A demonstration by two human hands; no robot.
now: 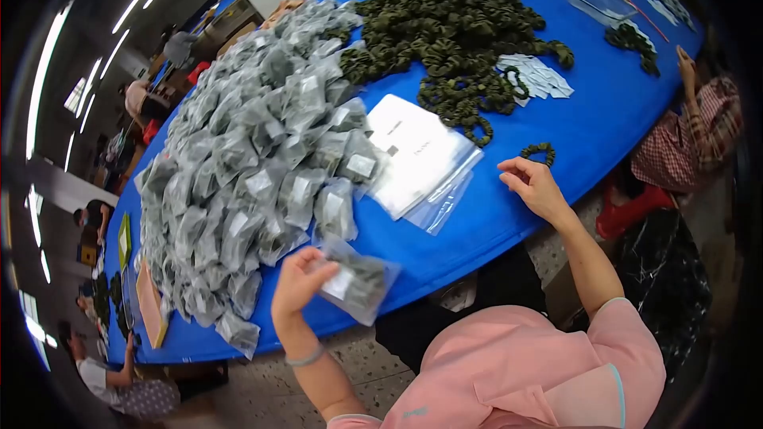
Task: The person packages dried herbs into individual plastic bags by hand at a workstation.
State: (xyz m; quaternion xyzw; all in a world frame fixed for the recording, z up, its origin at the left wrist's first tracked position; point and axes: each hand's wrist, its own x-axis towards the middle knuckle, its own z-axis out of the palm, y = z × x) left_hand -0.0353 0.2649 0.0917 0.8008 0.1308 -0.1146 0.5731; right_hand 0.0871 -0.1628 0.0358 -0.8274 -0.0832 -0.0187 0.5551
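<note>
Evidently pinched a translucent plastic packet (366,284) with dark green filling between thumb and fingers of the left hand (298,280), at lower centre of the frame, beside a heap of grey-looking plastic packets (238,179). Held the right hand (537,187) loosely curled, thumb apart, pinching nothing visible, near a dark green ruffled fabric ring (547,148) right of centre. Judged the packet light, soft, slippery, hardly fragile; best gripped by its flat edge.

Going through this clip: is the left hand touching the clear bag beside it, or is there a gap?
Touching. The head view shows the left hand gripping the clear bag, with its thumb over the bag's edge.
</note>
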